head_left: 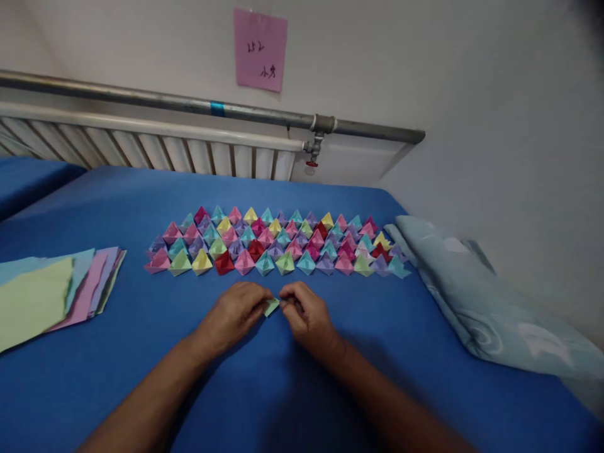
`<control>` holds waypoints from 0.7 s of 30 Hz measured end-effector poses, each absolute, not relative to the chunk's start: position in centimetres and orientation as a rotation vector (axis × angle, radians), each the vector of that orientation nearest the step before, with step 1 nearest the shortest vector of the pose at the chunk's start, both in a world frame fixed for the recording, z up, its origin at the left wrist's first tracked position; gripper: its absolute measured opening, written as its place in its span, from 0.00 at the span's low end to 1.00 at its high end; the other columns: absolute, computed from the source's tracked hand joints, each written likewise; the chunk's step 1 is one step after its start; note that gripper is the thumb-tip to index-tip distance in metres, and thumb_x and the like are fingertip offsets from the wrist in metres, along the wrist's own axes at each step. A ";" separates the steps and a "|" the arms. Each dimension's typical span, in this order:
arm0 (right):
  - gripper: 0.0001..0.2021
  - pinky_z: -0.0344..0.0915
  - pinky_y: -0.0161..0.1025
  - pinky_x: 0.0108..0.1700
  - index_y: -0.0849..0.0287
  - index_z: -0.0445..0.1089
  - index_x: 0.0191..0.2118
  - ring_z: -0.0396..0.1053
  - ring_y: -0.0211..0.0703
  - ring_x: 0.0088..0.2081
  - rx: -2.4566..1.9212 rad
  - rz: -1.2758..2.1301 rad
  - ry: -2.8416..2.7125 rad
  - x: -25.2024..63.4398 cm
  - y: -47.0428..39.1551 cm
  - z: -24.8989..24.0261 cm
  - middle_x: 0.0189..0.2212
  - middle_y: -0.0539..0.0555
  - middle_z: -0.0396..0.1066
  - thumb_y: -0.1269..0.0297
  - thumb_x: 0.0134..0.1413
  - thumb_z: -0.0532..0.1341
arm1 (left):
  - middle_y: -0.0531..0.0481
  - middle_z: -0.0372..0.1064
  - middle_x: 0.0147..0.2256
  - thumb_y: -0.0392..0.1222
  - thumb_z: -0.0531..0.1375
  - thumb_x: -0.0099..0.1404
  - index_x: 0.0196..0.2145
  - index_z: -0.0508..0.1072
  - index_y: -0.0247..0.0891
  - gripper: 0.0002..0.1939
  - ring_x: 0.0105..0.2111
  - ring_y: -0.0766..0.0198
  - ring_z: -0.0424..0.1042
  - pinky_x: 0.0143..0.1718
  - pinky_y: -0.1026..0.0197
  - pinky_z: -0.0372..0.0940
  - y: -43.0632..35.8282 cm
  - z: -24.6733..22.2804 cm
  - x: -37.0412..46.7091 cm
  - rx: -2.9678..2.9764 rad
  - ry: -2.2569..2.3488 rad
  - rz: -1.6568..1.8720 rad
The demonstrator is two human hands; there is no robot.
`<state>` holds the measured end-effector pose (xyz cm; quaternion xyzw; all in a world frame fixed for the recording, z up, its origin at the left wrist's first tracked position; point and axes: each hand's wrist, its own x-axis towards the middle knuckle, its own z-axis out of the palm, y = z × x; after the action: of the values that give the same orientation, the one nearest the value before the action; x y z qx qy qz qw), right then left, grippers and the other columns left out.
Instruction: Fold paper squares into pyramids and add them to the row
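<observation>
A small folded piece of light green paper (pixel 270 307) shows between my two hands, low over the blue surface. My left hand (pixel 238 311) is closed on it, fingers bent over its left part. On its right side, my right hand (pixel 306 314) has curled fingers pinched at the paper's edge; the fingertips partly hide that contact. Just beyond both hands stand rows of small folded paper boats (pixel 284 264) in pink, blue, green, yellow, purple and red.
A stack of coloured paper sheets (pixel 35 292) lies at the left. A folded pale green blanket (pixel 472 296) rests along the right. Behind the blue surface (pixel 141 189) run a radiator (pixel 198 157) and a metal pipe (pixel 155 97) with a valve. A pink note (pixel 259 50) hangs on the wall.
</observation>
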<state>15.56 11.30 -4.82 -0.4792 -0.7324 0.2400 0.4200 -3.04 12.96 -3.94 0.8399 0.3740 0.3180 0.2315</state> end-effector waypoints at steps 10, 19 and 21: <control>0.07 0.59 0.34 0.34 0.57 0.67 0.35 0.64 0.37 0.29 -1.310 0.664 -1.961 15.0 11.5 -4.2 0.29 0.49 0.68 0.76 0.51 0.59 | 0.53 0.73 0.31 0.36 0.58 0.66 0.36 0.72 0.39 0.03 0.33 0.66 0.72 0.35 0.64 0.66 13.3 -5.1 -3.3 2.243 1.117 0.843; 0.07 0.61 0.34 0.36 0.57 0.69 0.34 0.66 0.37 0.32 -1.319 0.691 -2.019 15.1 11.4 -4.0 0.29 0.49 0.69 0.75 0.52 0.59 | 0.52 0.72 0.32 0.40 0.56 0.68 0.34 0.72 0.40 0.06 0.34 0.65 0.72 0.37 0.63 0.65 13.3 -4.3 -3.5 2.184 1.054 0.784; 0.06 0.61 0.34 0.37 0.56 0.69 0.34 0.67 0.38 0.33 -1.307 0.666 -2.045 15.1 11.4 -4.1 0.30 0.49 0.70 0.74 0.54 0.59 | 0.52 0.72 0.31 0.40 0.55 0.68 0.33 0.71 0.40 0.07 0.34 0.65 0.71 0.37 0.63 0.65 13.3 -4.2 -3.5 2.167 1.067 0.764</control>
<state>15.10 11.39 -4.08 -0.4941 -0.7732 0.2519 0.3076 -3.46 13.29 -4.16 0.8161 0.4020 0.2877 0.2994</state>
